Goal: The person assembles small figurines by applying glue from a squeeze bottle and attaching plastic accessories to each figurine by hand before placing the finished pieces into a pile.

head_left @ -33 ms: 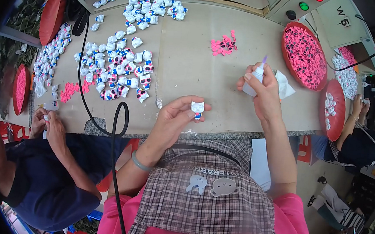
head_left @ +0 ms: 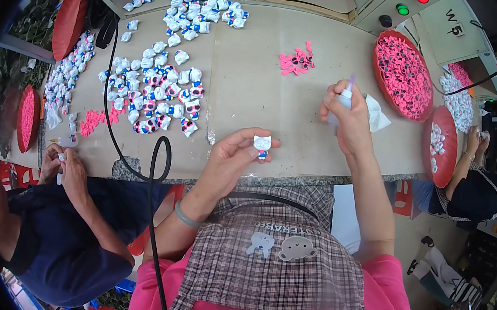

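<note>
My left hand point(head_left: 233, 156) pinches a small white cat-headed figurine point(head_left: 262, 145) with a blue lower body, upright between thumb and fingers, just above the table's near edge. Its head faces up and looks blank white. To the right, my right hand point(head_left: 350, 120) is wrapped round a small white squeeze bottle point(head_left: 342, 99) whose thin purple nozzle points up and away. A crumpled white tissue point(head_left: 377, 115) lies beside that hand. Beyond my hands is a small heap of pink pieces with dark lenses, like tiny sunglasses point(head_left: 296, 61). More figurines point(head_left: 164, 93) lie at left, several with pink pieces on their faces.
A red tray of pink pieces point(head_left: 404, 77) stands at right, near another red tray with white parts point(head_left: 439, 164). A black cable point(head_left: 110, 76) loops across the left side. One co-worker point(head_left: 68, 227) handles a figurine at left; another person point(head_left: 473, 182) works at far right.
My right hand and the squeeze bottle have shifted very slightly to the right. My left hand and its figurine stay nearly still.
</note>
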{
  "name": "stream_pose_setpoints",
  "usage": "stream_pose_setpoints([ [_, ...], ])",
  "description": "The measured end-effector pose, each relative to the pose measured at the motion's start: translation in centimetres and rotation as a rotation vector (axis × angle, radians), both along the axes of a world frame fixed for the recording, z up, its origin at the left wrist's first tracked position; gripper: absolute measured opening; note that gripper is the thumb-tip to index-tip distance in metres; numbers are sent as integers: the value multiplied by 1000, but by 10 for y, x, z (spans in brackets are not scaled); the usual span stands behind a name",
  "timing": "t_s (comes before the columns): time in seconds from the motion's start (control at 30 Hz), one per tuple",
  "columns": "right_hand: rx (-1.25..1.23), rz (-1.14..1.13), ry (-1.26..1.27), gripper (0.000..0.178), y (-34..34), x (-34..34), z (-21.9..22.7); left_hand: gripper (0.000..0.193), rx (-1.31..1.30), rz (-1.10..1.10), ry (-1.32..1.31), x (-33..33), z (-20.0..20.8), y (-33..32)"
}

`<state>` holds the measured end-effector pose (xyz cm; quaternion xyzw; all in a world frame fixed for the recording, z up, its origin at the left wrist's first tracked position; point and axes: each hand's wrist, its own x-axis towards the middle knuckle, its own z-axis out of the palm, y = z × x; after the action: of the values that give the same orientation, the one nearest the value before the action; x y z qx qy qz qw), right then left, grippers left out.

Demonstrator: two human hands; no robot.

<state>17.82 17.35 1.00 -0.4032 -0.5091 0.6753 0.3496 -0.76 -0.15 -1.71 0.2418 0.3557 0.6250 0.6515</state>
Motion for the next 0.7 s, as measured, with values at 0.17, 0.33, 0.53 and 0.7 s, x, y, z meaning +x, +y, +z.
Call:
stream_pose_setpoints([
  [0.17, 196, 51, -466, 19, 44, -27, 0, 30, 7, -4, -48, -2, -2, 1],
  [0.33, 843, 88, -888, 14, 62, -43, -7, 30, -16, -27, -71, -4, 0, 1],
  [0.53, 1014, 130, -888, 16, 60, -40, -12, 31, -8, -17, -66, -3, 1, 2],
  [0.7, 571, 198, -670, 13, 31, -30, 7, 31, -10, -6, -65, -2, -1, 0],
])
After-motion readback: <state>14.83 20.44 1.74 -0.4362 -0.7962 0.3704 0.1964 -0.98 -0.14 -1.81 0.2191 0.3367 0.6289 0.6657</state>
